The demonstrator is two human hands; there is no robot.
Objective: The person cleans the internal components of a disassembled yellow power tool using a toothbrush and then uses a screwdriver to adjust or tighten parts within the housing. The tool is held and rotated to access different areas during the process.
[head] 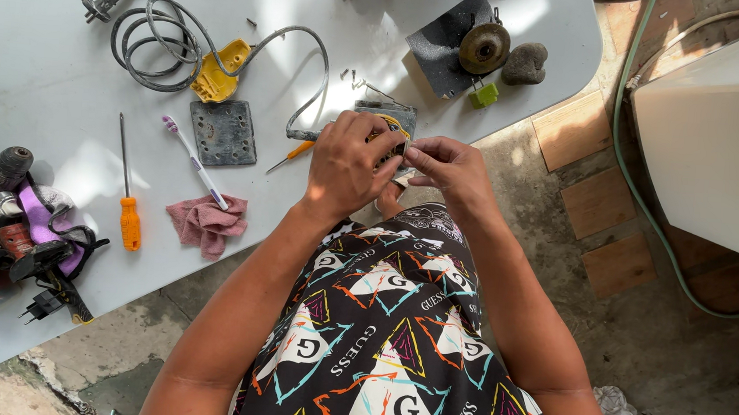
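Note:
My left hand (346,166) and my right hand (451,172) meet at the white table's near edge, both closed on a small dark part with yellow wiring (390,137). A grey cable (309,80) runs from that part back to a coil (150,41) and a yellow housing piece (219,71). Most of the held part is hidden by my fingers. A grey plate (387,112) lies just behind my hands.
On the white table (36,85) lie a perforated grey pad (223,132), an orange screwdriver (129,215), a toothbrush (193,158), a pink rag (208,221), a black plate with a disc (470,42), a stone (526,62) and power tools (12,223) at left. A white bin (727,130) stands right.

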